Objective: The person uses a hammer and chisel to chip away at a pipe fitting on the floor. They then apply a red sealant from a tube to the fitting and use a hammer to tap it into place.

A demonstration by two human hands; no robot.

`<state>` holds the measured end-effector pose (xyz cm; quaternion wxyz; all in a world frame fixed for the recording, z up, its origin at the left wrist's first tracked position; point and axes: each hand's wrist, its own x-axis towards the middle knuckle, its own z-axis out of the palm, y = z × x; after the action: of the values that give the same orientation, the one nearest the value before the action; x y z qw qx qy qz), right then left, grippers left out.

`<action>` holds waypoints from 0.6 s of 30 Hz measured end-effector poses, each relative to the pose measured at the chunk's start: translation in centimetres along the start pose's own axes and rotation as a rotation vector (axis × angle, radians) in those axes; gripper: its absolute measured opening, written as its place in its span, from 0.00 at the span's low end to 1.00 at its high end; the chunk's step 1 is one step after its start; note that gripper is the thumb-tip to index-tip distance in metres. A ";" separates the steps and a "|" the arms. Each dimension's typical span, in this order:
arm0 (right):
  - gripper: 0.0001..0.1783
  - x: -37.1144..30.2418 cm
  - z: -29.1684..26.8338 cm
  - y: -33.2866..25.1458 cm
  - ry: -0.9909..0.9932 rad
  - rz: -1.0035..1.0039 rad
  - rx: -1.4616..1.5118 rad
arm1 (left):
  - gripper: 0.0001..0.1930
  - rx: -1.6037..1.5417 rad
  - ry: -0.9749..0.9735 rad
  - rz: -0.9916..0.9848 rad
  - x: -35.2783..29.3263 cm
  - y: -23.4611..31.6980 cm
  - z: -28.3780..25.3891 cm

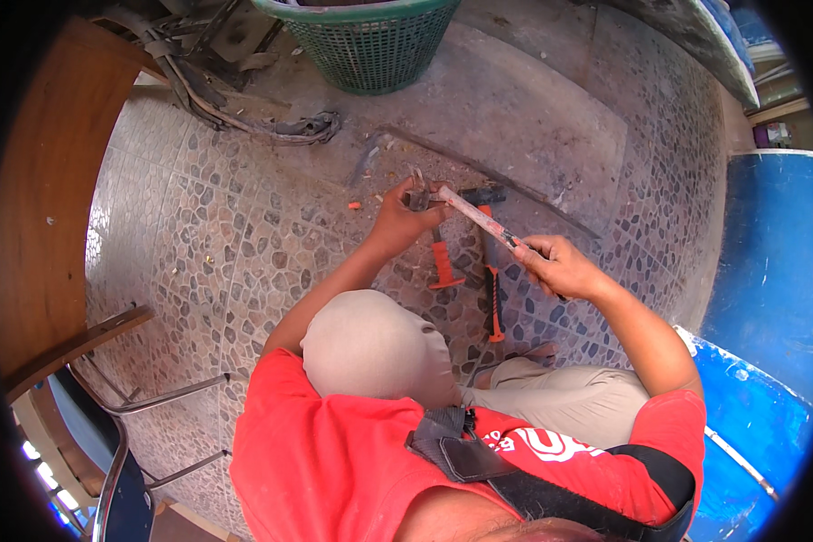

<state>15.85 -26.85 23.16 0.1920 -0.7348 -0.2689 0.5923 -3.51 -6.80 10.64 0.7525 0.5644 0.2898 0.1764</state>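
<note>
My left hand (401, 219) is closed on a small grey metal piece (418, 197), held up over the floor; its exact kind I cannot make out. My right hand (558, 266) grips the dark end of a worn, pinkish-white bar-shaped tool (475, 214). The tool's pale end reaches to the metal piece by my left fingers; whether they touch is unclear. Below my hands, a chisel with an orange hand guard (443, 265) lies on the floor. Beside it rests a hammer with an orange and black handle (492, 294), its dark head partly behind the pale tool.
A green plastic basket (370, 45) stands ahead on the dusty floor. A long thin strip (488, 172) lies beyond my hands, among grit. Bundled cables (289, 134) run at the far left. A wooden panel (63, 181) and metal-framed chair (108, 452) stand left, blue drums (768, 244) right.
</note>
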 end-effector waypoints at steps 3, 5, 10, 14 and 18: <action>0.20 0.2 -0.1 0.5 0.003 -0.026 -0.016 | 0.17 -0.142 0.028 -0.122 0.0 0.2 0.1; 0.20 0.4 0.2 1.1 0.010 -0.070 -0.040 | 0.20 -0.421 0.051 -0.222 0.2 -0.5 0.4; 0.22 0.1 0.6 0.9 0.069 -0.188 -0.160 | 0.21 -0.423 0.022 -0.224 0.3 -0.8 -0.1; 0.23 -0.2 0.6 0.8 0.173 -0.293 -0.367 | 0.20 0.039 -0.044 -0.077 0.6 -0.8 -0.8; 0.21 -0.9 0.8 -0.3 0.206 -0.268 -0.452 | 0.23 0.305 -0.100 -0.079 -0.5 2.3 0.5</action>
<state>14.91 -27.20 23.80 0.1261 -0.7733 -0.4679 0.4089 -3.45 -6.77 13.06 0.6781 0.6683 0.2973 0.0722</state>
